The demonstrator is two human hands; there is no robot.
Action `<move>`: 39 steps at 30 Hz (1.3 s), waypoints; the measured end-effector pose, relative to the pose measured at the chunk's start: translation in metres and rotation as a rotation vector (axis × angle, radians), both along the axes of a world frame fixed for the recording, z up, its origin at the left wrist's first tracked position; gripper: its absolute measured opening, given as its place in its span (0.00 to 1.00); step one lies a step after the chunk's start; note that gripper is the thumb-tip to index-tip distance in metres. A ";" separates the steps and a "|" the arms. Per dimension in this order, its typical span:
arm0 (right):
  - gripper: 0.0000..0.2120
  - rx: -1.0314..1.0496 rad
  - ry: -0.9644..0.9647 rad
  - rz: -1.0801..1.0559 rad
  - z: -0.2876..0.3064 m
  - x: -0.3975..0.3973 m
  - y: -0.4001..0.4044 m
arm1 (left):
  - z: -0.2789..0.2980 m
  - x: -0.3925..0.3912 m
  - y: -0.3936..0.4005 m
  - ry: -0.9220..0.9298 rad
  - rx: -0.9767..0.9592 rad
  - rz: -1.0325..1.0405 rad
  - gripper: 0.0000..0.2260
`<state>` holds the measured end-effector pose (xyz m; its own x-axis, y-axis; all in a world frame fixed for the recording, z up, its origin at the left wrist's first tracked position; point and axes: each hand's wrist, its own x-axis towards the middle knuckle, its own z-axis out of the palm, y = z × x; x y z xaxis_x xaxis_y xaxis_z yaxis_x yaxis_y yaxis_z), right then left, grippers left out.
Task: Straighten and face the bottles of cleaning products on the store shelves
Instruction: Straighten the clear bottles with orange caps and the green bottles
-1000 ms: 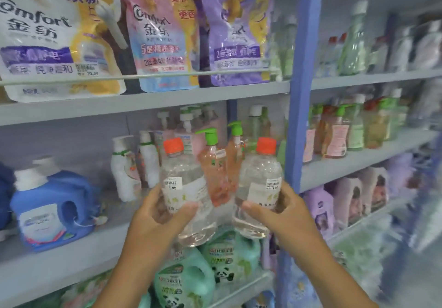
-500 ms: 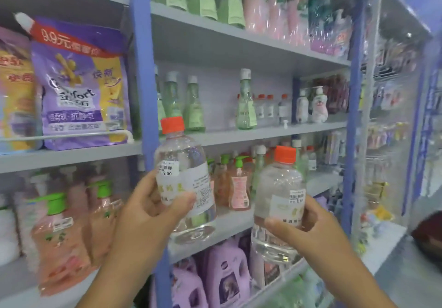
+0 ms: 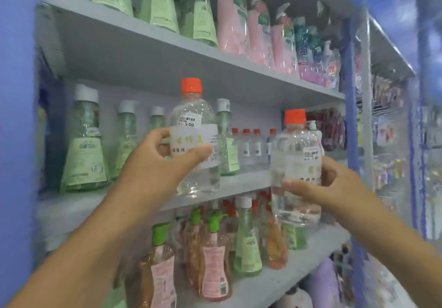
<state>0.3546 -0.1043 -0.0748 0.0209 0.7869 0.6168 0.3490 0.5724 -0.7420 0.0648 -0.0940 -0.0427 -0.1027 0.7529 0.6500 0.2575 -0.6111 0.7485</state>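
Head camera view, looking slightly up at store shelving, with two bare forearms reaching in from the bottom corners. The left hand [image 3: 157, 162] grips a clear bottle [image 3: 195, 145] with an orange cap, thumb curled across its white label and fingers wrapped behind; the bottle stands upright in the air in front of the middle shelf [image 3: 239, 185], and a price sticker reading 5.00 faces the camera. The right hand [image 3: 327, 185] grips a second clear bottle [image 3: 296, 171], also orange-capped and upright, held a little lower and to the right, with the thumb across the front and the fingers round the far side. The two bottles are near each other but apart. Below the hands, the lower shelf [image 3: 275, 281] carries pump bottles [image 3: 215, 260] with green tops and pink labels, beside green-tinted bottles. Behind the held bottles, the middle shelf holds tall green cone-shaped bottles [image 3: 85, 145] with white caps on the left, and a row of small clear bottles [image 3: 251, 148] with orange caps towards the back right. Higher up, the top shelf [image 3: 167, 52] carries green bottles on the left and pink bottles [image 3: 233, 21] to the right. A blue upright post [image 3: 348, 116] stands at the right end of the shelves; beyond it everything is blurred.
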 end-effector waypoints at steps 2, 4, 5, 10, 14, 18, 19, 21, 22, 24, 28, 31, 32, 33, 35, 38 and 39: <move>0.26 0.009 -0.014 -0.028 0.025 0.018 0.035 | 0.016 0.006 0.028 0.020 -0.052 0.070 0.36; 0.29 0.012 -0.027 -0.042 0.041 0.033 0.068 | 0.027 0.008 0.051 0.027 -0.111 0.136 0.39; 0.31 -0.004 -0.044 -0.046 0.048 0.041 0.088 | 0.031 0.011 0.065 0.031 -0.139 0.160 0.37; 0.29 -0.084 -0.088 -0.061 0.070 0.076 0.202 | 0.049 0.027 0.128 0.064 -0.238 0.299 0.19; 0.37 -0.170 -0.034 -0.008 0.072 0.098 0.282 | 0.052 0.043 0.173 0.124 -0.325 0.439 0.27; 0.31 -0.108 0.065 0.056 0.072 0.107 0.343 | 0.045 0.063 0.225 0.130 -0.450 0.492 0.33; 0.29 -0.097 0.054 0.067 0.073 0.107 0.357 | 0.044 0.068 0.237 0.135 -0.468 0.510 0.33; 0.30 -0.118 0.021 0.119 0.076 0.109 0.383 | 0.040 0.074 0.256 0.130 -0.497 0.539 0.35; 0.30 -0.137 0.020 0.157 0.077 0.109 0.394 | 0.039 0.076 0.262 0.139 -0.514 0.551 0.36; 0.30 -0.171 0.000 0.208 0.074 0.109 0.415 | 0.039 0.078 0.271 0.187 -0.558 0.554 0.36; 0.39 -0.205 -0.122 0.275 0.066 0.113 0.442 | 0.050 0.081 0.283 0.526 -0.675 0.639 0.25; 0.45 -0.272 -0.190 0.259 0.066 0.114 0.460 | 0.055 0.082 0.296 0.671 -0.688 0.542 0.06; 0.45 -0.267 -0.245 0.221 0.066 0.112 0.463 | 0.056 0.081 0.300 0.723 -0.685 0.561 0.09; 0.46 -0.249 -0.331 0.162 0.067 0.110 0.462 | 0.056 0.080 0.304 0.733 -0.687 0.598 0.10; 0.47 -0.228 -0.575 -0.001 0.074 0.104 0.455 | 0.056 0.081 0.307 0.797 -0.745 0.707 0.07; 0.48 -0.137 -0.876 -0.261 0.093 0.096 0.433 | 0.074 0.068 0.289 0.998 -0.598 0.898 0.12; 0.46 -0.070 -0.893 -0.305 0.102 0.091 0.421 | 0.083 0.060 0.274 1.038 -0.473 0.955 0.12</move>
<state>0.4459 0.3171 0.0274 -0.2252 0.8613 0.4554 0.9318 0.3270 -0.1577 0.1252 0.1796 0.0400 -0.3223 0.8267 0.4611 0.9409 0.3334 0.0599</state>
